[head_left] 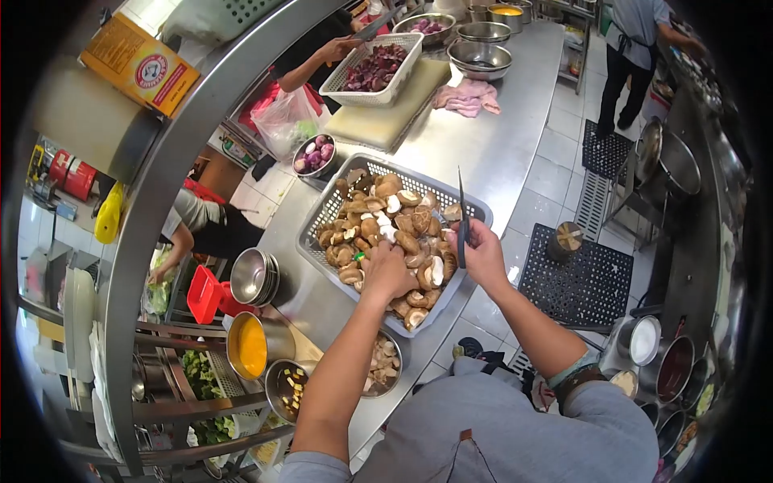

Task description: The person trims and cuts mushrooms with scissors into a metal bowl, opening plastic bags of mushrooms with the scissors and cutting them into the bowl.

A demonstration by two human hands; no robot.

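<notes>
A grey perforated basket [320, 216] stands on the steel counter, heaped with brown mushrooms [405, 241], some showing pale undersides and stems. My left hand [388, 272] reaches down into the pile, its fingers bent round a mushroom that they partly hide. A small green piece shows by its fingers. My right hand [483, 248] is closed on the dark handle of a pair of scissors [462, 233] at the basket's right rim. One thin blade points up and away from me. The other blade is hard to make out among the mushrooms.
Near the basket are a bowl of purple onions [314, 154], stacked metal bowls [253, 276], a pot of yellow liquid [250, 346] and a bowl of cut pieces [384, 366]. Across the counter, a person's hand [336, 50] works over a white basket [366, 97]. Another person stands far right.
</notes>
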